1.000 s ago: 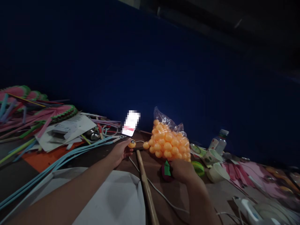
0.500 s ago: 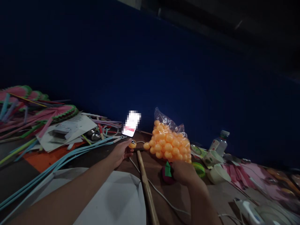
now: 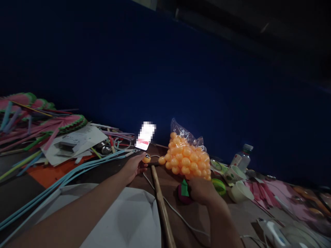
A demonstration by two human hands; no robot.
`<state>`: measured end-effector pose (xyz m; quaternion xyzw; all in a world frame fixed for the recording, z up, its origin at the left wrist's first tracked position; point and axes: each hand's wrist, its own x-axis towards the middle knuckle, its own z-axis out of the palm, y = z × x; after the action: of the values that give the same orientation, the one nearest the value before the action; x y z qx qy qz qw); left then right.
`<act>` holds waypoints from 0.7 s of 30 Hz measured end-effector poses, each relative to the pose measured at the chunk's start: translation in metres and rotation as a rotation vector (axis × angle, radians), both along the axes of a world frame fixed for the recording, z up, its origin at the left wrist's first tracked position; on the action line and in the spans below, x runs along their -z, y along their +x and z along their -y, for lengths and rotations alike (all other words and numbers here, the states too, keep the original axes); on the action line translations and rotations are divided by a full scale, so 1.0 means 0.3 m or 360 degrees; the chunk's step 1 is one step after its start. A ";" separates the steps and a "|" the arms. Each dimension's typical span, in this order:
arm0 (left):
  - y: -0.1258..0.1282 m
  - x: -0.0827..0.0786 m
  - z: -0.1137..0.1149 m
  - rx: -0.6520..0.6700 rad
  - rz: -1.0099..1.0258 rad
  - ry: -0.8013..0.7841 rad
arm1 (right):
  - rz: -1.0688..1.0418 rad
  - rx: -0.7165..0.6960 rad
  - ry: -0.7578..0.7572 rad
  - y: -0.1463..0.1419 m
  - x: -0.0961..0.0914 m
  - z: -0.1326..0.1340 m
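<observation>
Shiny ball (image 3: pixel 146 158) near phone (image 3: pixel 143 139), wooden handle (image 3: pixel 162 205) and transparent bag (image 3: pixel 181 128)

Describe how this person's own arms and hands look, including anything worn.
The left forearm and right forearm are bare where they show, with no sleeves. The left hand and right hand wear no gloves; no watch, bracelet or ring can be made out. Dim light hides finer marks.
</observation>
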<state>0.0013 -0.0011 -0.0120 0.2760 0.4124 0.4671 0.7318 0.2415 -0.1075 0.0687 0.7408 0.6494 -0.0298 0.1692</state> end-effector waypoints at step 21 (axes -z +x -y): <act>-0.006 -0.005 -0.010 0.0013 0.0161 -0.0036 | -0.0883 -0.0043 0.0623 0.066 -0.050 0.001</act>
<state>-0.0005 0.0019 -0.0104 0.2455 0.3792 0.4728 0.7566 0.2613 -0.1079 0.0837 0.7143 0.6737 -0.1029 -0.1590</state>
